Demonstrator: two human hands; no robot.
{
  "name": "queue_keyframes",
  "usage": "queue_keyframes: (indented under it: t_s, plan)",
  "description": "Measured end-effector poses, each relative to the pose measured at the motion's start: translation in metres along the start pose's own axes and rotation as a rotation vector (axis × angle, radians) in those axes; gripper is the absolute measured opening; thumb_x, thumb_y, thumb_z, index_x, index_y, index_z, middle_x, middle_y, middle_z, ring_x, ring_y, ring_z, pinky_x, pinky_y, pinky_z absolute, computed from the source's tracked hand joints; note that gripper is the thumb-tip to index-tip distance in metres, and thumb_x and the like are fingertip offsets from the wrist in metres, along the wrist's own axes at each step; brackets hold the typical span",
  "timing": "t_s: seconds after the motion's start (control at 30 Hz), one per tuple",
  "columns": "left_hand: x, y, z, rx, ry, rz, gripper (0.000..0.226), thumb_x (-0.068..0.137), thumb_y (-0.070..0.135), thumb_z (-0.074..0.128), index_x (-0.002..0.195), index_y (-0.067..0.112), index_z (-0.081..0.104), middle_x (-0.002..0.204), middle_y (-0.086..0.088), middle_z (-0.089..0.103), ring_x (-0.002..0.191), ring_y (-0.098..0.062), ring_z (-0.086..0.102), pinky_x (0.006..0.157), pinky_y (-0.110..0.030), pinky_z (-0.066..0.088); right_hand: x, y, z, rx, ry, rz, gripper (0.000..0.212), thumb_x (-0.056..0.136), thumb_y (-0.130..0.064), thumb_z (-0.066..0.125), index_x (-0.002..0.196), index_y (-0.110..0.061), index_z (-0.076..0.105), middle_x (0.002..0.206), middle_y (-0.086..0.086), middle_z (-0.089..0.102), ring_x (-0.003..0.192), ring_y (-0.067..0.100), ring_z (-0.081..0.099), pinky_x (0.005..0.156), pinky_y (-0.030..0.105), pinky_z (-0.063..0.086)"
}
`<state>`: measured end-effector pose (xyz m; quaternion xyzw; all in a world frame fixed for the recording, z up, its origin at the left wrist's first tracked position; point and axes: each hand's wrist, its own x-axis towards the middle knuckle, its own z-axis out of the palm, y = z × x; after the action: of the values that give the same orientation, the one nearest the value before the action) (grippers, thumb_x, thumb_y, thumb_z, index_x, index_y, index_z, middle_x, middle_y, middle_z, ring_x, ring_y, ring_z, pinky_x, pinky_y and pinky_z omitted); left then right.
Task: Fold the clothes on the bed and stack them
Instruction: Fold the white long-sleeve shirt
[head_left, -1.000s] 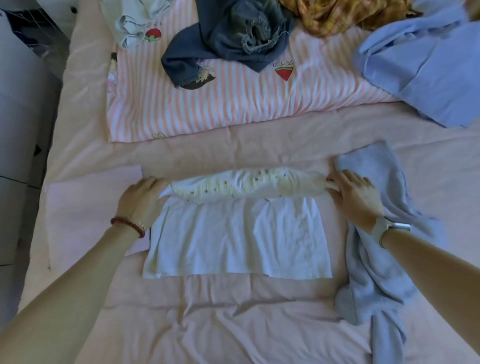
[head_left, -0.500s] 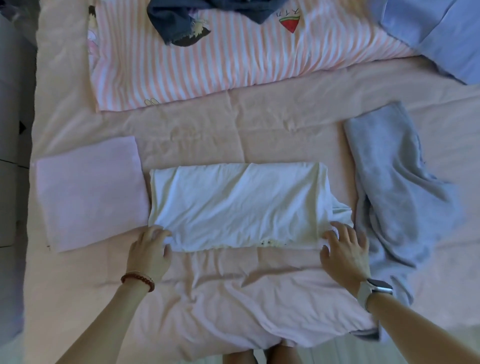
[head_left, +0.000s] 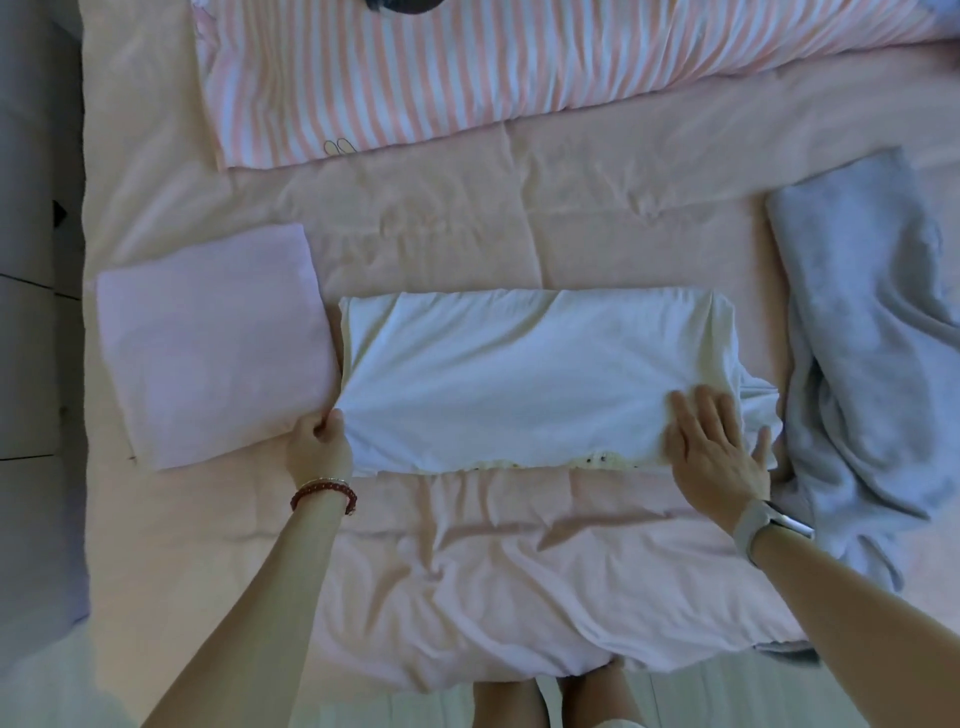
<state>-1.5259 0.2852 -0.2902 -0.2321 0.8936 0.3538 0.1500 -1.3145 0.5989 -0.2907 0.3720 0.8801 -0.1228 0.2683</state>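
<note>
A white garment (head_left: 519, 379) lies folded into a wide band in the middle of the pink bed sheet (head_left: 467, 234). A patterned yellowish edge peeks out along its near side. My left hand (head_left: 319, 447) pinches the garment's near left corner. My right hand (head_left: 719, 447) lies flat with straight fingers on its near right end, where a loose flap sticks out. A folded pale pink cloth (head_left: 213, 343) rests just left of the white garment. An unfolded grey-blue garment (head_left: 872, 353) lies crumpled to the right.
A pink-and-white striped duvet (head_left: 467, 78) covers the far part of the bed, with a dark item at its top edge. The bed's left edge borders grey floor (head_left: 36, 312). My legs show below the bed's near edge.
The top part of the white garment was folded down over the lower part. Both hands came to its near edge; the left now pinches a corner, the right presses flat. The camera tilted down.
</note>
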Motion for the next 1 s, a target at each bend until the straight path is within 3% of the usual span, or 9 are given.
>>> queue_keyframes:
  t_s: [0.13,0.23,0.33,0.47,0.63,0.77,0.87,0.93,1.0]
  plan:
    - [0.002,0.016,-0.007,0.03,0.023,0.249,0.015,0.089,0.012,0.054,0.097,0.002,0.061,0.097,-0.016,0.063,0.078,-0.022,0.053,0.07,-0.025,0.035,-0.002,-0.021,-0.012,0.039,0.179,0.021,0.047,0.097,-0.028,0.024,0.143,-0.02,0.032,0.153,0.005,0.021,0.143,0.022,0.008,0.111,0.055,0.001]
    - [0.023,0.044,-0.004,0.103,0.075,0.428,0.017,0.09,0.009,0.051,0.099,0.0,0.062,0.1,-0.016,0.063,0.079,-0.025,0.053,0.068,-0.023,0.032,0.004,-0.059,-0.012,0.007,0.17,-0.106,0.053,0.097,-0.029,0.032,0.148,-0.024,0.02,0.157,0.005,0.012,0.145,0.022,0.004,0.113,0.053,-0.003]
    - [0.05,0.072,0.008,0.206,0.015,0.389,0.029,0.093,0.024,0.049,0.102,0.0,0.062,0.101,-0.017,0.064,0.095,-0.032,0.057,0.074,-0.029,0.036,0.017,-0.097,-0.006,-0.012,0.11,-0.224,0.055,0.098,-0.034,0.026,0.149,-0.031,0.006,0.158,0.001,-0.002,0.145,0.02,-0.006,0.112,0.055,-0.006]
    - [0.069,0.09,0.024,0.323,-0.068,0.39,0.033,0.085,0.036,0.057,0.068,0.008,0.057,0.065,-0.008,0.055,0.072,-0.031,0.054,0.054,-0.027,0.033,0.032,-0.125,0.008,0.05,-0.024,-0.17,0.053,0.097,-0.04,0.018,0.147,-0.038,-0.002,0.157,-0.003,-0.012,0.143,0.022,-0.012,0.11,0.059,-0.001]
    - [0.086,0.096,0.029,0.296,-0.042,0.343,0.027,0.092,0.025,0.047,0.089,0.003,0.062,0.095,-0.017,0.064,0.093,-0.034,0.056,0.065,-0.027,0.032,0.041,-0.117,0.012,0.04,-0.105,-0.193,0.054,0.096,-0.045,0.015,0.146,-0.041,-0.006,0.156,-0.004,-0.016,0.143,0.021,-0.017,0.11,0.06,-0.004]
    - [0.1,0.1,0.02,0.12,0.018,0.203,0.038,0.093,0.022,0.047,0.058,0.007,0.042,0.06,-0.008,0.048,0.071,-0.026,0.043,0.054,-0.023,0.023,0.042,-0.112,0.012,-0.012,-0.108,-0.214,0.055,0.096,-0.045,0.015,0.145,-0.042,-0.009,0.156,-0.005,-0.018,0.143,0.02,-0.016,0.109,0.061,-0.003]
    - [0.1,0.099,0.017,0.212,0.008,0.261,0.028,0.094,0.027,0.047,0.087,0.003,0.059,0.088,-0.012,0.063,0.086,-0.03,0.054,0.066,-0.024,0.031,0.043,-0.112,0.011,-0.016,-0.14,-0.218,0.055,0.096,-0.045,0.015,0.145,-0.043,-0.01,0.156,-0.005,-0.019,0.143,0.02,-0.017,0.109,0.061,-0.003]
    - [0.092,0.099,0.02,0.183,-0.027,0.27,0.028,0.094,0.026,0.047,0.107,0.002,0.055,0.107,-0.013,0.062,0.099,-0.03,0.056,0.071,-0.025,0.034,0.044,-0.112,0.007,0.01,-0.16,-0.224,0.055,0.097,-0.043,0.016,0.145,-0.042,-0.009,0.156,-0.005,-0.019,0.143,0.02,-0.018,0.11,0.06,-0.004]
    - [0.077,0.098,0.021,0.088,-0.022,0.298,0.029,0.093,0.019,0.048,0.112,-0.003,0.049,0.115,-0.019,0.056,0.101,-0.031,0.053,0.073,-0.023,0.033,0.043,-0.111,0.003,0.054,-0.147,-0.228,0.054,0.098,-0.038,0.02,0.147,-0.04,-0.003,0.156,-0.005,-0.015,0.143,0.018,-0.015,0.111,0.058,-0.004]
